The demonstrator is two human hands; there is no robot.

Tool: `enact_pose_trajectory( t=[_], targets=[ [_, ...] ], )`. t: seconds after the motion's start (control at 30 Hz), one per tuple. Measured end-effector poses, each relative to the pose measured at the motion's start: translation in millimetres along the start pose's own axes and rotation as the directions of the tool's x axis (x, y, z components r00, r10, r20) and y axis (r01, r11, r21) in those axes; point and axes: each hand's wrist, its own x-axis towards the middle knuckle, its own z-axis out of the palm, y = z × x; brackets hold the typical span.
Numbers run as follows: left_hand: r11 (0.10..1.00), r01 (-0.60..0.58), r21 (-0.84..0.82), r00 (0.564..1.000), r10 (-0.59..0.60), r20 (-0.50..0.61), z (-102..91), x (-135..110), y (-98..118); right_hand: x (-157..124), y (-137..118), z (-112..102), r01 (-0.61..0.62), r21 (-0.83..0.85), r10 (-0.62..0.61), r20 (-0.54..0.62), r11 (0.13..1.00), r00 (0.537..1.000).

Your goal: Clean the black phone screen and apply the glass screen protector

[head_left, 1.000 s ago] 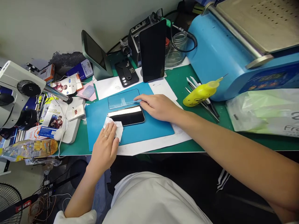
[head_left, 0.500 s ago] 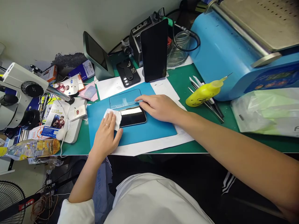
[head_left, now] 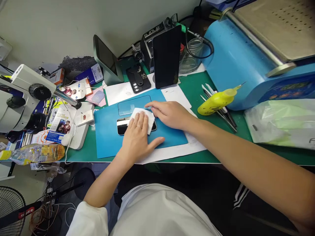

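A phone with a black, shiny screen lies flat on the blue mat. My left hand presses a white wipe down on its middle and right part. The fingers of that hand lie flat and close together, with the thumb spread to the right. My right hand rests at the phone's upper right corner, index finger stretched out and thumb apart; its other fingers are partly hidden. Just behind the phone is a clear phone-shaped sheet with a dark outline.
Behind the mat are a black phone case, an upright dark screen and a small display. A yellow bottle with a needle tip lies by several tools. A blue machine stands right, a microscope left.
My left hand has slid the wipe to the right across the phone, baring the screen's left end. My right hand stays at the corner. The view has shifted slightly.
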Motion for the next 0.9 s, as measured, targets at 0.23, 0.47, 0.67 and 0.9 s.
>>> enact_pose_trajectory(
  t=[0.23,0.47,0.67,0.9],
  targets=[
    [0.998,-0.061,0.015,0.998,0.061,-0.015,6.6,-16.8,23.9,-0.1,3.8,-0.5,0.018,0.037,-0.018,-0.017,0.999,1.0],
    [0.995,-0.1,0.028,0.995,0.1,0.028,0.1,-23.2,14.9,1.2,5.2,0.9,-0.012,0.087,0.015,-0.03,0.996,0.999],
    [0.991,-0.111,0.074,0.993,0.108,0.042,-1.1,18.2,14.7,1.7,7.5,1.5,-0.021,0.141,0.035,-0.101,0.99,0.994],
    [0.996,-0.076,0.055,0.997,0.077,-0.017,4.5,-21.4,10.7,3.3,8.5,3.0,0.006,0.148,0.007,-0.089,0.989,0.996]
  ],
)
